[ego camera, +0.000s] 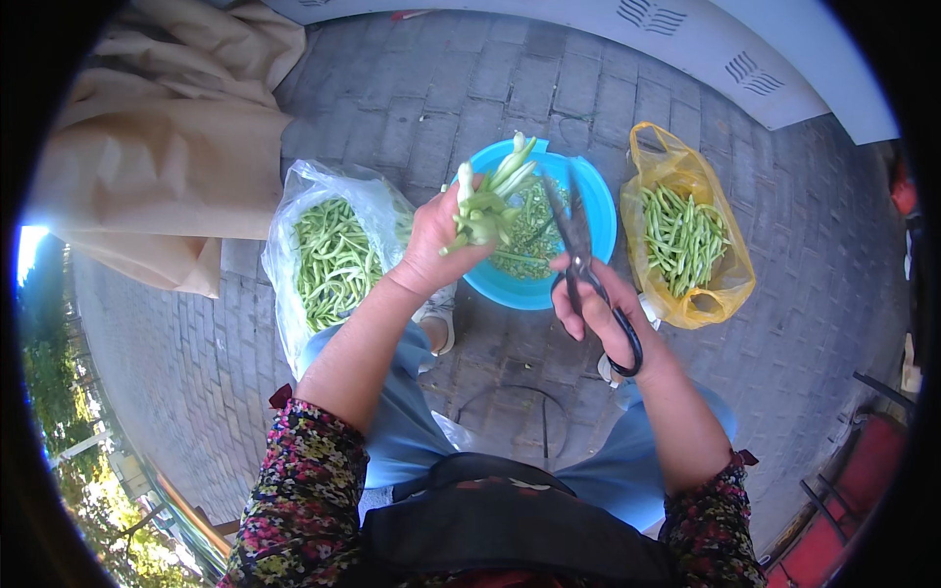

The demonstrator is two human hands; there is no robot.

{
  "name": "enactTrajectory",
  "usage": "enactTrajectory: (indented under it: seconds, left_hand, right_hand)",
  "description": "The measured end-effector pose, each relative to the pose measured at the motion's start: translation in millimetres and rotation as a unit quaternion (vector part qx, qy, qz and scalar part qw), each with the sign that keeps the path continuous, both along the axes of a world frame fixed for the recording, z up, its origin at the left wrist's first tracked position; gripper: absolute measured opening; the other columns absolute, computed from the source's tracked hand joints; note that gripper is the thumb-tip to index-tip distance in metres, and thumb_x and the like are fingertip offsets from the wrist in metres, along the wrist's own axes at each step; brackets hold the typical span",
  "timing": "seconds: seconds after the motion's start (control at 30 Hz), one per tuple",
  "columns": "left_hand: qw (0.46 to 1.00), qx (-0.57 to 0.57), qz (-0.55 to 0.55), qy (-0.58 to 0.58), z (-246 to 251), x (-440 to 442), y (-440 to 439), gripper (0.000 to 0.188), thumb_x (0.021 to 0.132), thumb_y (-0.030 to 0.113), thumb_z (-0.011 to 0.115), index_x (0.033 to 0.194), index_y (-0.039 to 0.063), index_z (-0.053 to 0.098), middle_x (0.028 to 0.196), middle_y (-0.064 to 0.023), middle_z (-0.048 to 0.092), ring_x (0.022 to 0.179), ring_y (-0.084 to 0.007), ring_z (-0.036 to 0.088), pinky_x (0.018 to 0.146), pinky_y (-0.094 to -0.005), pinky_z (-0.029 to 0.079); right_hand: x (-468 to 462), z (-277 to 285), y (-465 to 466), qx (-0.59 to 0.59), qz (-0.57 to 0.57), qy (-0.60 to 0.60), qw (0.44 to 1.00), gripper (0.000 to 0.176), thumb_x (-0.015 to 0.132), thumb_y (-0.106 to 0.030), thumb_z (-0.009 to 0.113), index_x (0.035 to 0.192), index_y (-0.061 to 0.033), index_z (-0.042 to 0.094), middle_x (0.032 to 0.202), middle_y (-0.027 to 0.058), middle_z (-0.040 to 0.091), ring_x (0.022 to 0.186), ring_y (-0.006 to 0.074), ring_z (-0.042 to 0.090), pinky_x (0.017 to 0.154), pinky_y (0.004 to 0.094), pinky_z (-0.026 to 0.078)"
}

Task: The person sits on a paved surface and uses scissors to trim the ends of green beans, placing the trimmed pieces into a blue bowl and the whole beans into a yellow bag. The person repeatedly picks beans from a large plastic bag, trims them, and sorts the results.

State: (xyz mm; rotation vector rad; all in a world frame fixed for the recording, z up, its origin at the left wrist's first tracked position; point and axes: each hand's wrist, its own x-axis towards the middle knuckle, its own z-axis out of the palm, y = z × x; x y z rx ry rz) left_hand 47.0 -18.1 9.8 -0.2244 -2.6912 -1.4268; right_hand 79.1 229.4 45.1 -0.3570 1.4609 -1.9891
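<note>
A bunch of green beans is gripped in my left hand, its pale ends pointing up and to the right over a blue plastic basin. My right hand has its fingers in the black handles of a pair of scissors, whose blades are parted and lie just right of the bunch, not touching it. Small cut green bits lie in the basin. To the left, a clear plastic bag holds many green beans. On the right stands a yellow plastic bag with more beans.
Grey paving bricks cover the ground. A large tan sheet is draped at the upper left, and a white panel with vents runs along the top. My shoes and knees flank the basin's near side. Red objects are at the lower right.
</note>
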Motion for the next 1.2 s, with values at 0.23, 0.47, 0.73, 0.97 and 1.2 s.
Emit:
enactTrajectory:
  seconds: [0.23, 0.47, 0.73, 0.97, 1.2]
  left_hand:
    - [0.943, 0.214, -0.053, -0.251, 14, 0, 26, 0.064, 0.072, 0.011, 0.076, 0.126, 0.009, 0.043, 0.109, -0.004, 0.06, 0.101, -0.014, 0.058, 0.088, -0.0308, 0.048]
    - [0.903, 0.278, -0.073, -0.318, 23, 2, 60, 0.072, 0.074, 0.012, 0.078, 0.134, 0.01, 0.038, 0.119, -0.0041, 0.056, 0.107, -0.0143, 0.055, 0.091, -0.0316, 0.047]
    - [0.825, 0.412, -0.073, -0.381, 27, -1, 66, 0.076, 0.071, 0.004, 0.073, 0.137, 0.007, 0.037, 0.121, -0.0073, 0.055, 0.11, -0.0188, 0.055, 0.092, -0.0339, 0.046]
    - [0.901, 0.298, -0.003, -0.314, 15, -2, 73, 0.065, 0.075, 0.005, 0.072, 0.132, 0.008, 0.043, 0.12, -0.0051, 0.057, 0.111, -0.0176, 0.056, 0.093, -0.0341, 0.046]
    - [0.973, -0.132, 0.073, -0.174, -11, -17, 45, 0.059, 0.068, 0.021, 0.071, 0.118, 0.003, 0.044, 0.093, -0.0199, 0.067, 0.088, -0.0397, 0.064, 0.079, -0.0455, 0.051]
  right_hand:
    - [-15, 4, -32, -0.008, -0.194, 0.023, 0.981, 0.052, 0.082, 0.001, 0.064, 0.128, -0.0086, 0.042, 0.079, -0.0041, 0.046, 0.069, 0.0037, 0.043, 0.061, 0.0184, 0.037]
    - [-26, -5, -50, 0.182, -0.29, 0.147, 0.928, 0.053, 0.077, -0.006, 0.071, 0.123, -0.0034, 0.044, 0.086, 0.0032, 0.058, 0.076, 0.0109, 0.055, 0.069, 0.0263, 0.046]
    - [-43, -10, -35, 0.15, -0.283, 0.03, 0.947, 0.042, 0.081, -0.005, 0.067, 0.118, -0.007, 0.047, 0.076, -0.0026, 0.052, 0.067, 0.0067, 0.049, 0.061, 0.0229, 0.042]
    - [-40, 6, -26, 0.081, -0.304, 0.073, 0.946, 0.041, 0.085, -0.003, 0.061, 0.122, -0.0075, 0.045, 0.075, -0.0028, 0.051, 0.062, 0.0042, 0.045, 0.056, 0.0204, 0.036]
    - [-14, 5, -15, 0.218, -0.13, 0.09, 0.963, 0.041, 0.087, -0.021, 0.068, 0.121, -0.0023, 0.055, 0.072, 0.0013, 0.055, 0.065, 0.0066, 0.047, 0.06, 0.0238, 0.041]
